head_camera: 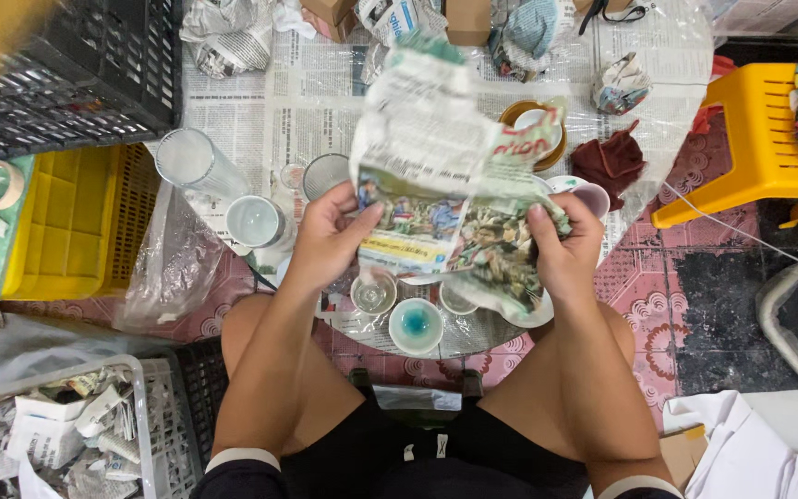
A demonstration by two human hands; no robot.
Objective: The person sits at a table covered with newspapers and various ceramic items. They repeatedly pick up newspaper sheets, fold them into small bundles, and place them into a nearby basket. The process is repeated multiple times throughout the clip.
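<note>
Both hands, left hand (330, 236) and right hand (565, 245), clamped a crumpled, colour-printed newspaper sheet (445, 176), motion-blurred, just above the small blue-centred ceramic cup (416, 325).

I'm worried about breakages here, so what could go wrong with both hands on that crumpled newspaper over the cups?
The newspaper held by the left hand and right hand hangs over small cups, like the blue-centred cup; whatever may be inside could slip out onto them. The paper also hides part of the table, so a hand might knock the glass lying on its side.
</note>
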